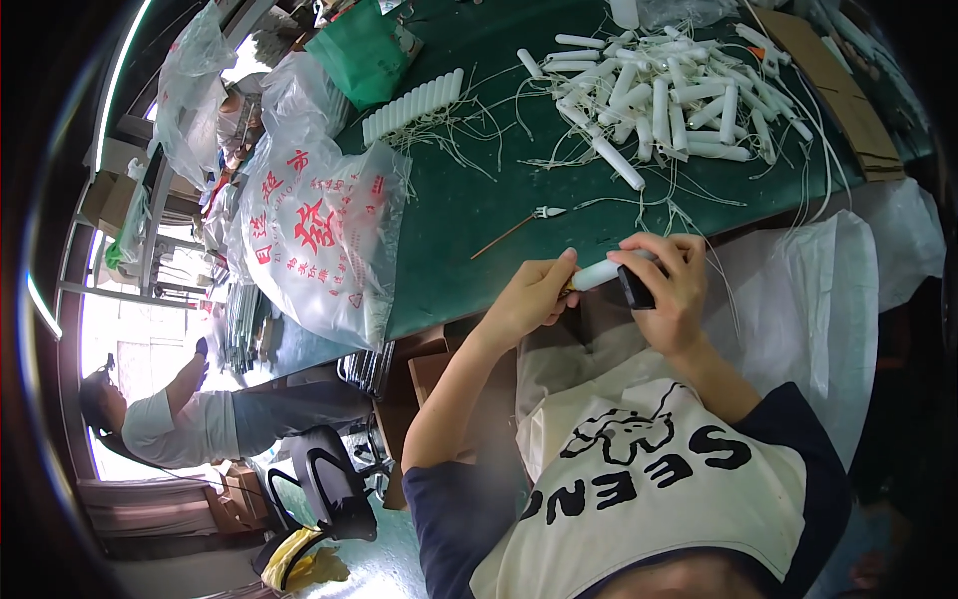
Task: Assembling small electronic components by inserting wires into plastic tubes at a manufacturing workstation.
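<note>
In the head view, the white, smooth cylindrical tube (599,276) lies between my two hands, just beyond the near edge of my shirt and at the near edge of the dark green table (449,270). Its long axis runs slantwise: the lower end points left, toward me, and the upper end points right and away. My left hand (534,292) is closed on that lower end, thumb uppermost, with a small yellow and dark piece (569,289) showing where the tube meets my fingers. My right hand (674,290) has its fingers curled over the opposite end, and also holds a black, box-shaped block (636,290) just below the tube, on my side of it. So the block is nearer my right hand, and the yellow piece is at my left; only the tube's middle stretch is bare between them. Whether the block touches the tube I cannot tell.

Beyond my hands, slightly left, a thin brown stick with a white tip (499,238) lies on the table, slanting up to the right much like the tube. Farther off and to the right is a heap of white tubes with thin pale wires (661,110); farther left, a neat row of similar white tubes (412,108).
</note>
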Available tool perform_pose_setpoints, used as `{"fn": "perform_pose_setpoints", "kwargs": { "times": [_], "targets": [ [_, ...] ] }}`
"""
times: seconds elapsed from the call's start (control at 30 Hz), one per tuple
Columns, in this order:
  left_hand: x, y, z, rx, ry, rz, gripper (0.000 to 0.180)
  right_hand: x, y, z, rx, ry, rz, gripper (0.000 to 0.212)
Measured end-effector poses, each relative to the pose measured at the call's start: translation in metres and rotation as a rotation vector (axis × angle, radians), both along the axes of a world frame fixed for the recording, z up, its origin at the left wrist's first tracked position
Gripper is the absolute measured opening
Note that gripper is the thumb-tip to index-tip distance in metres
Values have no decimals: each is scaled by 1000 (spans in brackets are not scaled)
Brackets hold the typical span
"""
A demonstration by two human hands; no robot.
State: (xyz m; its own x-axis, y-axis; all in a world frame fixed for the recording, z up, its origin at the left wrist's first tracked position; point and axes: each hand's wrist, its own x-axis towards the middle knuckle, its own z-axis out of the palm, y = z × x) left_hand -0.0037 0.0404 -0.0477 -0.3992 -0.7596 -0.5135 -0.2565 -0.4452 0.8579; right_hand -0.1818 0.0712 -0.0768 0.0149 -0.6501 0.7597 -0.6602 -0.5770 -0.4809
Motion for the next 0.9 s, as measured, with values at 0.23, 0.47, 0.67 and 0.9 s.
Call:
{"fn": "perform_pose_setpoints", "kwargs": {
  "times": [0.23,0.47,0.67,0.9],
  "targets": [
    [-16,-6,8,87,17,205,50,5,-6,4,-37,11,-1,41],
    [-7,-23,-6,123,81,37,48,-3,-13,8,-43,88,-87,42],
    [-13,-20,0,-209,211,95,26,-7,-23,10,106,-144,-76,34],
    [-20,-43,-4,-510,183,56,24,-2,-35,19,403,-374,121,42]
  ]
}}
